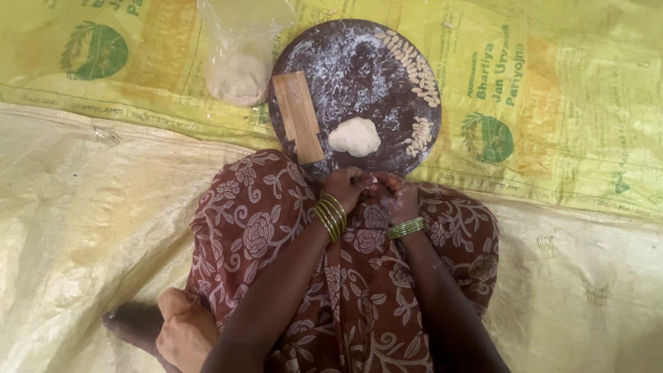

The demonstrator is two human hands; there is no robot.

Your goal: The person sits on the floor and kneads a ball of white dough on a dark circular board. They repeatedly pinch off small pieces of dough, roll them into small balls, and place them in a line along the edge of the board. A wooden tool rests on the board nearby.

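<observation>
Flanking round board: clear bag

Hands sit together at the near rim of the round board; straight ahead the dough lump, wooden comb on the board's left and shaped bits along its right edge block the way. Board centre and top are open. Upper left, flour bag stands just beside the board; sheet at left and right is open.

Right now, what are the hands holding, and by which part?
The left hand and right hand meet, fingertips pinched together over something small; what it is cannot be told.
</observation>
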